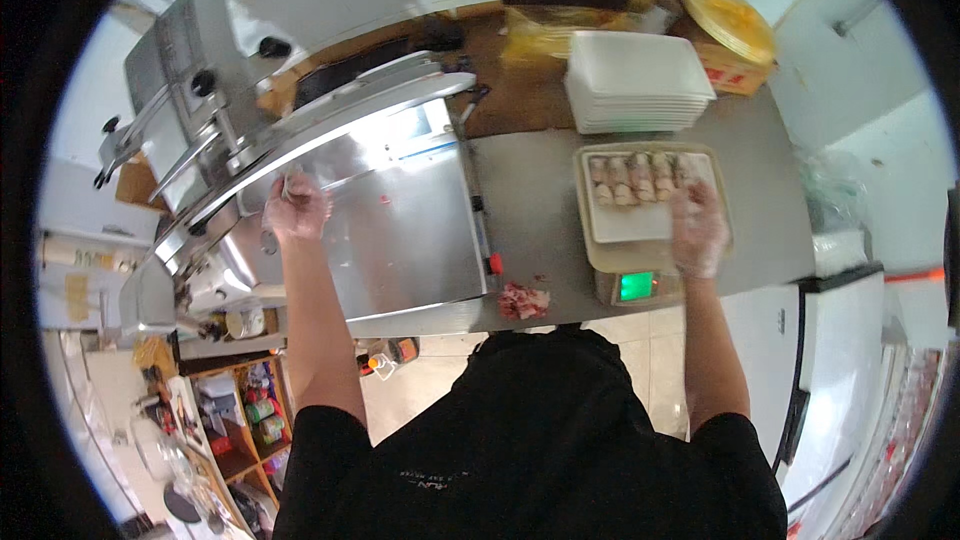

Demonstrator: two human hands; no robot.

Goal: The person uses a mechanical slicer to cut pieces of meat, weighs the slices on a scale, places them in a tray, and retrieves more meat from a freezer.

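My left hand (298, 206), in a clear plastic glove, is beside the round blade edge of a metal meat slicer (405, 232). Its fingers are curled, and whether anything lies in them cannot be made out. My right hand (699, 236), gloved too and blurred, is over the right side of a white foam tray (634, 229). Several rolled meat slices (641, 178) lie side by side in that tray, and my fingers cover part of the rightmost ones. Under the tray is a kitchen scale (604, 259) with a lit green display.
Meat scraps (523, 301) lie near the front edge of the steel counter (532, 202). Behind the scale rises a stack of white foam trays (637, 82). A cardboard box (724, 71) with a yellow lid-like round (727, 19) on it stands back right. White freezers (840, 345) are at right.
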